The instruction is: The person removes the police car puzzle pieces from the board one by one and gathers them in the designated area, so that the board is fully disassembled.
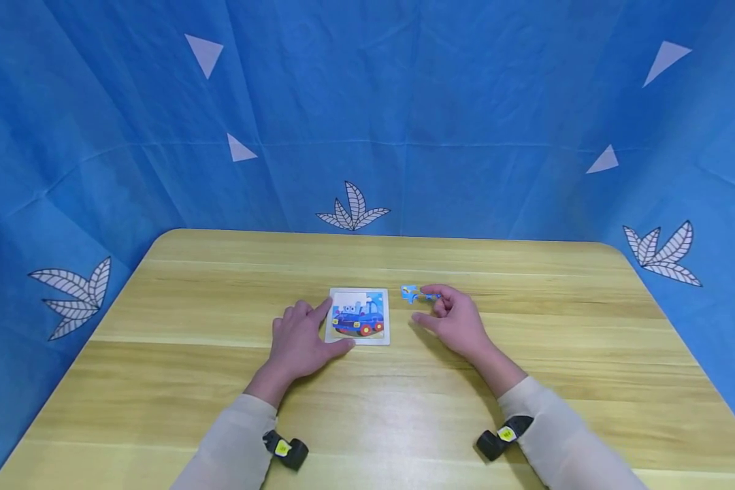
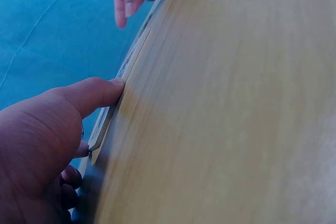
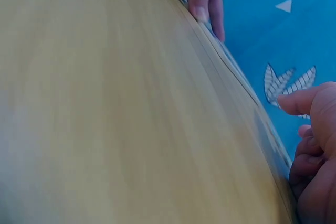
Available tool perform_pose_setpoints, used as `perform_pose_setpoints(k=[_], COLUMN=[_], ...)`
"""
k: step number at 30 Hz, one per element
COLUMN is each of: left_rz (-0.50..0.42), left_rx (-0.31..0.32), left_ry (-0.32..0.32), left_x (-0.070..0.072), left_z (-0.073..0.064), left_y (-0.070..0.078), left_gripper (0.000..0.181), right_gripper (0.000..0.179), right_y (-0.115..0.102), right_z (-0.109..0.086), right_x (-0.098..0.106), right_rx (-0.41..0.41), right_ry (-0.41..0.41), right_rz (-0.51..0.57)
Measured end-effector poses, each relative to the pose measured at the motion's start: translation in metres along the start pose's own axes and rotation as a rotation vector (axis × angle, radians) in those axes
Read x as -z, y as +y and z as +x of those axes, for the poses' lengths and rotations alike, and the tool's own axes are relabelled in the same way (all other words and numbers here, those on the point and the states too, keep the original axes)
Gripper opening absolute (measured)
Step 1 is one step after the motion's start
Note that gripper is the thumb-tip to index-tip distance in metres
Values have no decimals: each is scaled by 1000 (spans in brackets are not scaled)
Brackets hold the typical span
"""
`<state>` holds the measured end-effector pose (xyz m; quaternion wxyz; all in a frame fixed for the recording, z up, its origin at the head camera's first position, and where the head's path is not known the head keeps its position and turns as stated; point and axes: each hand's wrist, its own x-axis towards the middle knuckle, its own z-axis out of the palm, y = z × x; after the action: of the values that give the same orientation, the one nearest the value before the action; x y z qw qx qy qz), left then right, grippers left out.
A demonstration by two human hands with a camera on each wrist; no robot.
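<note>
While the left hand (image 1: 299, 344) holds a puzzle (image 1: 358, 321), the right hand (image 1: 457, 321) (grip wide) partly hides pieces (image 1: 408, 292); a curtain (image 1: 465, 102) hangs behind.

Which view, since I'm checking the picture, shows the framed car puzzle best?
The head view: it shows the framed car puzzle from above, printed side visible. The left wrist view shows only its thin edge, touched by the left hand; the right wrist view, just a sliver.

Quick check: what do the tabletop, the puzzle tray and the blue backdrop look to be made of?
Tabletop: wood or wood-look laminate, satin; streaky grain, soft glare.
Puzzle tray: perhaps coated card or thin board; pale, flat border.
Blue backdrop: probably matte printed fabric; creases and folds show.
</note>
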<state>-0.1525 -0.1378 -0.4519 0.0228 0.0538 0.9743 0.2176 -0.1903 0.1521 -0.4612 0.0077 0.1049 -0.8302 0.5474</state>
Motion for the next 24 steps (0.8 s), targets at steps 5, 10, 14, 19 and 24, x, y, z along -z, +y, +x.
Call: perform_pose_setpoints(k=[5, 10, 14, 19, 24], left_rz=[2, -2, 4, 9, 15], left_rx=[1, -1, -1, -4, -5], left_ry=[-1, -8, -10, -9, -12], left_x=[1, 1, 1, 1, 1], left_z=[0, 1, 2, 2, 2], left_y=[1, 1, 0, -1, -2], left_gripper=[98, 97, 97, 96, 97], right_gripper=[47, 49, 49, 51, 54], right_y=[-8, -15, -22, -30, -29], right_z=[1, 4, 9, 15, 19], right_x=[-15, -30, -44, -59, -65], right_rx=[18, 18, 14, -31, -105], right_ry=[-17, -16, -19, -19, -4], right_rz=[7, -2, 0, -33, -81])
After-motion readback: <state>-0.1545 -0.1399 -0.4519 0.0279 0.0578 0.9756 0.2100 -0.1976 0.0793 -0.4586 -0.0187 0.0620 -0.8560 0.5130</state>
